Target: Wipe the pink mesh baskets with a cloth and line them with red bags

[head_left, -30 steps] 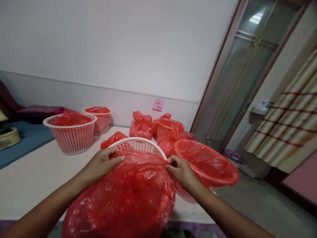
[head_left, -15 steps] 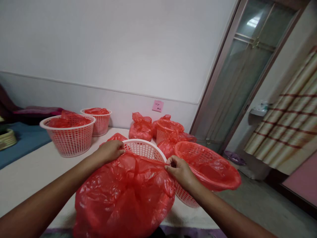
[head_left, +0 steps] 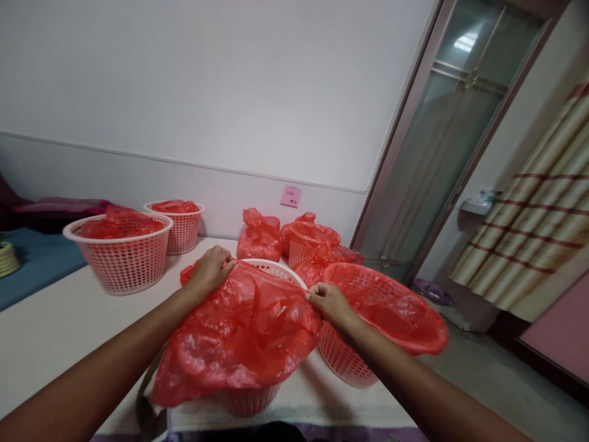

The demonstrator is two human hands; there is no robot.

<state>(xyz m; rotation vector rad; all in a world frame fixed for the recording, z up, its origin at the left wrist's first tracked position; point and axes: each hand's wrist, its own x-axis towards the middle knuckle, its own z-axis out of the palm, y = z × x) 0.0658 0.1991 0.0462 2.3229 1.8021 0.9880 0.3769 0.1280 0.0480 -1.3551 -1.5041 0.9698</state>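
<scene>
A thin red plastic bag (head_left: pixel 248 325) is draped over the near side of a white perforated plastic basket (head_left: pixel 276 270). The basket's far rim shows behind the bag, and its lower part shows reddish below it. My left hand (head_left: pixel 214 268) is closed on the bag's edge at the left of the rim. At the right of the rim, my right hand (head_left: pixel 329 302) pinches the same edge between thumb and fingers. Between both hands the edge is stretched taut. Close by my right hand stands another basket (head_left: pixel 345 356) with a red bag over its rim.
Two white baskets (head_left: pixel 122 264) with red bags inside stand at the left. Red bundled bags (head_left: pixel 260 236) and a bag-covered basket (head_left: pixel 306 242) are by the wall. A pink note (head_left: pixel 291 196) is on the wall. Beyond the table's right edge lies the floor (head_left: pixel 464 362).
The bag's edge has moved up and away from me toward the far rim, with my left hand raised slightly. The bag's lower part has lifted, and the basket's bottom now shows.
</scene>
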